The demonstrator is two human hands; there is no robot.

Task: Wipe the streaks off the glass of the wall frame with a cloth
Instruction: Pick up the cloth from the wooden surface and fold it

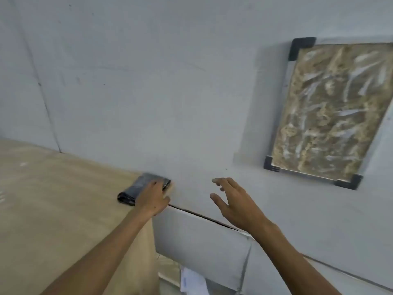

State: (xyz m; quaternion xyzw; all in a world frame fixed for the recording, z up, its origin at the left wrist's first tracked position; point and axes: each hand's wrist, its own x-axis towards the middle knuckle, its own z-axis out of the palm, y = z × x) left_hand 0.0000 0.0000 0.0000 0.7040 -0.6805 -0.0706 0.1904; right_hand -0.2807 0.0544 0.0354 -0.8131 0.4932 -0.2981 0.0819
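Observation:
A wall frame (331, 111) with black corner pieces hangs on the grey wall at the right; its glass shows pale streaks over a brown mottled picture. A folded dark grey cloth (138, 188) lies at the far corner of a light wooden table (53, 209). My left hand (152, 199) rests on the cloth, fingers curled over its right end. My right hand (234, 201) hovers in the air before the wall, fingers spread, holding nothing, below and left of the frame.
The grey wall (148, 92) fills the background. A grey panel (202, 241) juts out below the hands, beside the table's edge. White papers (191, 282) lie low at the bottom centre.

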